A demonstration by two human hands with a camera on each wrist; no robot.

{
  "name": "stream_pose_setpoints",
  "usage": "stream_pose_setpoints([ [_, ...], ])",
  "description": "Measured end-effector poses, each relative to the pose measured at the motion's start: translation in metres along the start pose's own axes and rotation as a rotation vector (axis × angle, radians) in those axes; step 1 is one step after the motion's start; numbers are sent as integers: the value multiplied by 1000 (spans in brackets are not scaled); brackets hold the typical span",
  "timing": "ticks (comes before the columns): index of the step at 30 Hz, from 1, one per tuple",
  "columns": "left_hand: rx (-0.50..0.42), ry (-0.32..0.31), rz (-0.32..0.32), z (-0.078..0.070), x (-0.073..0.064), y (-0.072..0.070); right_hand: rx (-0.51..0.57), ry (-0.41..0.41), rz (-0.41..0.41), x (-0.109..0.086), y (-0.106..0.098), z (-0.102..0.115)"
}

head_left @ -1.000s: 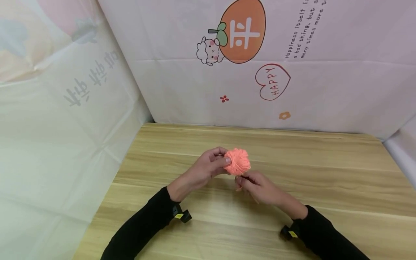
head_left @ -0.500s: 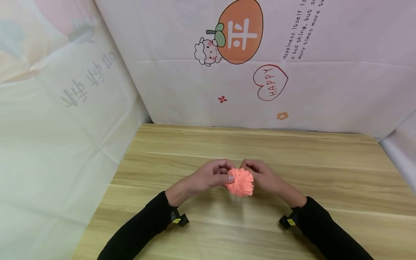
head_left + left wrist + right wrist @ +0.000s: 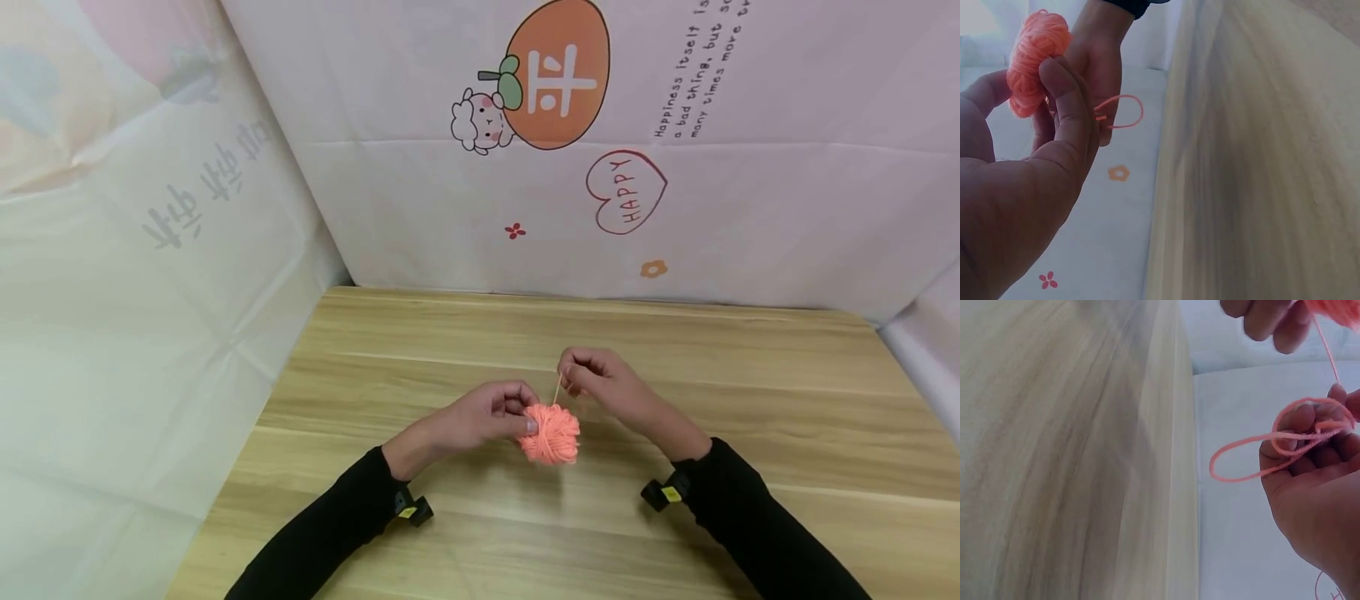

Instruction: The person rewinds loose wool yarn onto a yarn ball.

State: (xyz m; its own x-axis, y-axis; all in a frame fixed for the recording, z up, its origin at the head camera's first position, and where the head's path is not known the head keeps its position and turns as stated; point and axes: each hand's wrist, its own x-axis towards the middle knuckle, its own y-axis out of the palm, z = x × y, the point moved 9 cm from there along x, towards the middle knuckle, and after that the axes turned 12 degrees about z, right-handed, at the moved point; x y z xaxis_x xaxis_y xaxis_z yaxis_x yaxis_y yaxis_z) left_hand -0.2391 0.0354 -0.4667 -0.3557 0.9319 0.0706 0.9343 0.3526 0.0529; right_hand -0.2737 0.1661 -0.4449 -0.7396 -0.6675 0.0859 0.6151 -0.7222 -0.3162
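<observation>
A small ball of coral yarn is pinched at its left side by my left hand, thumb in front and fingers behind. Up and to the right of it, my right hand pinches the yarn strand, which runs taut from the top of the ball to those fingertips. In the right wrist view, loose loops of yarn hang from the curled fingers of the right hand. The left wrist view shows the ball between thumb and fingers, with a loop beside the right hand.
Both hands are over a wooden table. A white printed sheet stands along its back edge, and another pale sheet borders the left side. Each black sleeve carries a small wrist camera, such as the left one.
Both hands and the ball first came down toward the front, the right hand passing behind the ball. Since then the right hand has risen away, drawing the strand taut; the left lowered slightly.
</observation>
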Motion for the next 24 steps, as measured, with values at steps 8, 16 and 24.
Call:
stream_pose_setpoints([
  [8, 23, -62, -64, 10, -2, -10, -9, -111, -14, -1, -5, 15],
  [16, 111, -140, -175, 18, -6, -21, 18, -144, -10, -4, -4, 30],
  [24, 202, -216, -310, 22, -10, -35, -41, -225, 10, -10, 5, 50],
])
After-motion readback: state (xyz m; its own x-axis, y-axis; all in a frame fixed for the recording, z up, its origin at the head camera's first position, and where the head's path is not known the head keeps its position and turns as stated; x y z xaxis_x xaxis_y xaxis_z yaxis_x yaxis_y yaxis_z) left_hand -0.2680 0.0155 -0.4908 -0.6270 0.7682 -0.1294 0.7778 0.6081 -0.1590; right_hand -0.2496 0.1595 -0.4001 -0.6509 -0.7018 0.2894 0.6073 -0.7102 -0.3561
